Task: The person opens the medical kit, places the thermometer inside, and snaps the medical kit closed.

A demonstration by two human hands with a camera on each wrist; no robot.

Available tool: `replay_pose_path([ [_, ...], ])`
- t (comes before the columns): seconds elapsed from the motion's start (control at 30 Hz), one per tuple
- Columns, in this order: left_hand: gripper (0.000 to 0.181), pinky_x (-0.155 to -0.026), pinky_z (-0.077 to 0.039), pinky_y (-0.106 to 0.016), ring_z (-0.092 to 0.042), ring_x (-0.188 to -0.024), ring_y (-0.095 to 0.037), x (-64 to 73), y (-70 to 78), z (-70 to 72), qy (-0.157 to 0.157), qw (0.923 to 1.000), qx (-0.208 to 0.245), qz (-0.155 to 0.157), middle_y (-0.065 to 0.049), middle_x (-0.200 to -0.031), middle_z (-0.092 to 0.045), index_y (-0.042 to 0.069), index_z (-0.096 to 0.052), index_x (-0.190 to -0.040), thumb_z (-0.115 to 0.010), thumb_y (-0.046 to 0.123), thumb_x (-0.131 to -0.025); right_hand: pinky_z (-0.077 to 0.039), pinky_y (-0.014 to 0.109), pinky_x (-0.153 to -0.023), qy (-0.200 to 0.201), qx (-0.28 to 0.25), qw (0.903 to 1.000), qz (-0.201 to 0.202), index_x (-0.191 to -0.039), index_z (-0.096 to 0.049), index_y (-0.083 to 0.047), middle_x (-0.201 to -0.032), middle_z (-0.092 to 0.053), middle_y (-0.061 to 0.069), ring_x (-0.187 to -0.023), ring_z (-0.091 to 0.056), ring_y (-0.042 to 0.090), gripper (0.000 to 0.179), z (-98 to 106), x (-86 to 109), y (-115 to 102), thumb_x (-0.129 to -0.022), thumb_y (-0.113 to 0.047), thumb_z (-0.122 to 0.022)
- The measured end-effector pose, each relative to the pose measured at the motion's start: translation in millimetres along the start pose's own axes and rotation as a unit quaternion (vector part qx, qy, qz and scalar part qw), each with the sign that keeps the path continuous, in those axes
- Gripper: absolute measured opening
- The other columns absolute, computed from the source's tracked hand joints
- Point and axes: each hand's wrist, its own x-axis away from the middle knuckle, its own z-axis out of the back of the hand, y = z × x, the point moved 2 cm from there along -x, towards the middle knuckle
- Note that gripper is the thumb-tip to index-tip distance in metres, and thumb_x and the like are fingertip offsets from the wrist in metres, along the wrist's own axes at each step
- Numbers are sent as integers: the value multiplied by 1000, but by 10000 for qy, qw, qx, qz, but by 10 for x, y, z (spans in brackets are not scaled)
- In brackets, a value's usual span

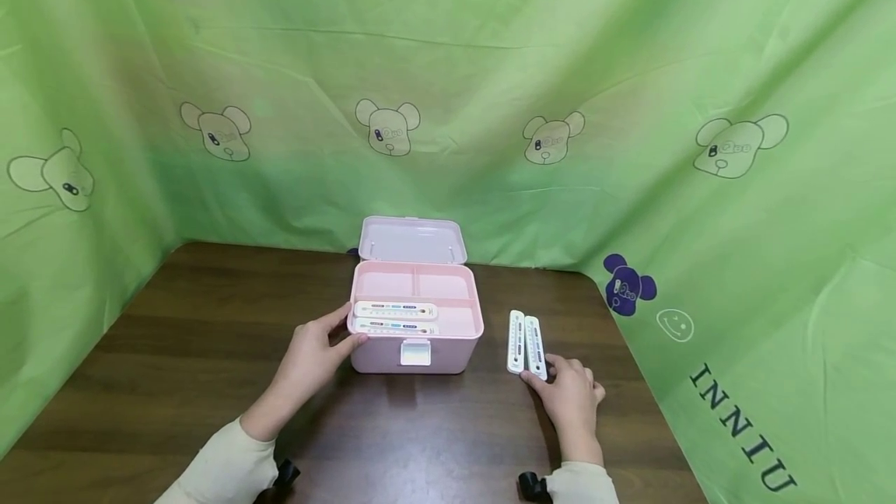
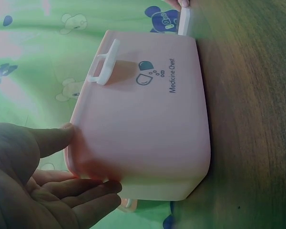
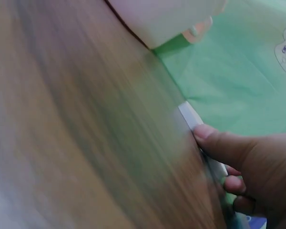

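Note:
A pink medicine chest (image 1: 409, 356) stands on the table with its lid (image 1: 413, 241) raised at the back. Two flat white thermometers (image 1: 395, 310) with printed scales lie side by side in its front compartment. My left hand (image 1: 315, 352) holds the chest's front left corner, thumb on the front and fingers along the side; the left wrist view shows the printed front and white latch (image 2: 107, 64). Right of the chest, two more such thermometers lie on the table. My right hand (image 1: 570, 395) pinches the near end of the right thermometer (image 1: 535, 344), beside the left one (image 1: 516, 341).
Two smaller compartments divide the back of the chest's tray (image 1: 444, 282). The brown wooden table (image 1: 210, 317) carries everything. A green curtain (image 1: 476, 45) with bear prints hangs behind and along both sides of the table.

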Motion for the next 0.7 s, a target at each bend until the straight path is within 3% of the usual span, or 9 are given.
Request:
replay_pose_path([
  [0.23,68,-99,-56,-47,-63,-127,-28,-11,18,-2,-61,9999,99,54,-16,-139,-63,1,-53,-147,-81,23,-90,-33,65,-86,169,34,9991,-389,-115,-74,-6,-104,-69,24,-104,-57,50,47,57,-23,-56,-83,-39,-83],
  [0.5,67,-97,-57,-44,-65,-124,-27,-1,14,-3,-62,9998,131,158,-16,-136,-65,1,-53,-147,-81,23,-90,-31,64,-84,-441,-259,9956,-788,-109,-74,-4,-108,-72,21,-97,-64,44,38,196,-132,-1,-85,-33,-81],
  [0.7,67,-98,-57,-44,-65,-123,-26,-7,5,8,-57,9998,146,136,-15,-135,-67,2,-54,-147,-82,23,-90,-33,61,-85,-524,-599,9923,-947,-113,-73,-4,-107,-74,17,-102,-62,42,40,296,-191,125,-87,-34,-79],
])
